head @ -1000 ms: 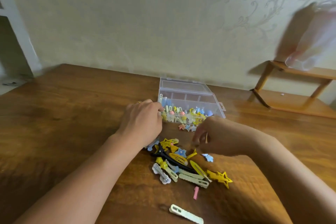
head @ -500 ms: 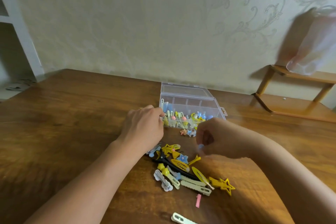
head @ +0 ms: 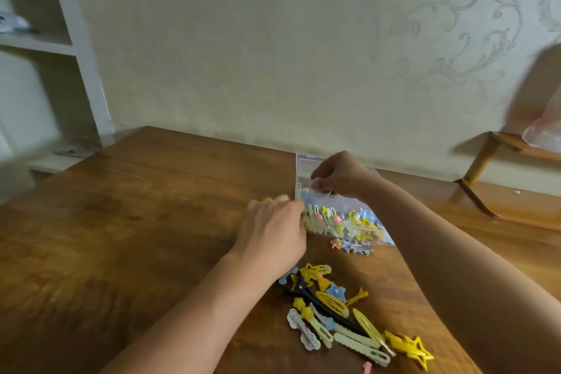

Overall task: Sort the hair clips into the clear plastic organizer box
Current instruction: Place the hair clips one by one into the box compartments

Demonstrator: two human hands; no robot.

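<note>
The clear plastic organizer box sits on the wooden worktop at about one o'clock from the middle of the view, close to the wall, its near compartments crowded with pale green, yellow, pink and blue hair clips.

The right hand hovers over the far part of the box, at twelve o'clock from the loose pile. Its fingers are curled and pinch a small pale blue clip at the fingertips, held just above the compartments.

The left hand rests against the box's left side, at nine o'clock from it. Its fingers are bent toward the box wall and a gold ring shows on one finger; blur hides the fingertips, so I cannot tell whether they grip the box or only touch it.

Just in front of the box lie a tiny pink clip and a blue star clip.

Nearer the person, at six o'clock from the box, a heap of unsorted hair clips spreads out — a long black clip, several yellow snap clips, pale green ones, a white one, and a yellow star clip at its right edge.

A wooden stand sits on the worktop at three o'clock.
</note>
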